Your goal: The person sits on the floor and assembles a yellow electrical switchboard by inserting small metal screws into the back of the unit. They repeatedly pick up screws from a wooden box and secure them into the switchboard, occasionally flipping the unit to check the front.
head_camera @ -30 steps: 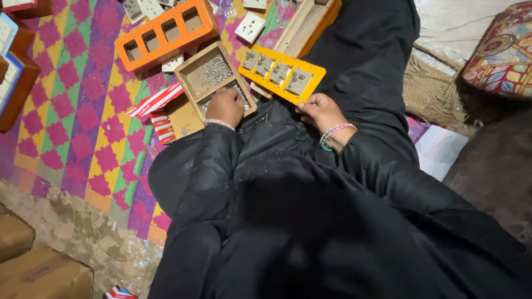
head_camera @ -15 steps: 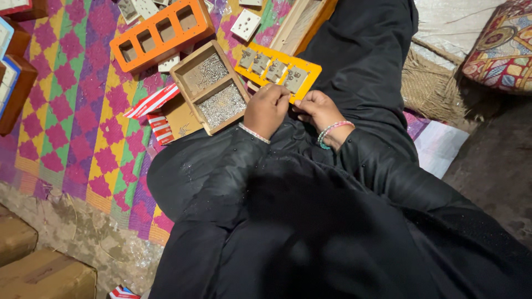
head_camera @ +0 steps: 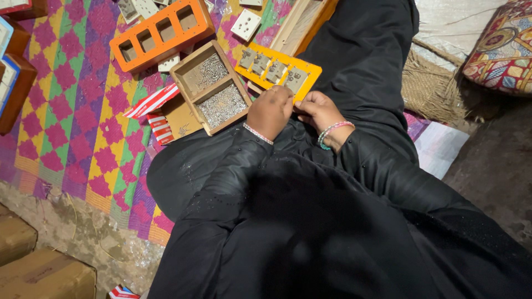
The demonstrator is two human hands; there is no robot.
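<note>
Leftmost, brown cardboard boxes [head_camera: 33, 266] sit at the bottom corner on bare floor, beside a patterned mat [head_camera: 72, 111] of pink, green and yellow diamonds. On the mat lies an orange frame [head_camera: 160, 33] with four rectangular openings, and just right of it a wooden tray [head_camera: 213, 88] of two compartments filled with small metal screws. Red-and-white striped packets [head_camera: 152, 111] lie against the tray's left edge. Next comes the yellow plate [head_camera: 277, 69] fitted with four grey switch inserts, resting on the person's black-clad lap. The left hand [head_camera: 271, 111] is curled over the plate's near edge, fingers bent down on it; the right hand [head_camera: 321, 111], with a beaded bracelet, pinches that same edge. Far right sits an embroidered cushion [head_camera: 501, 47].
</note>
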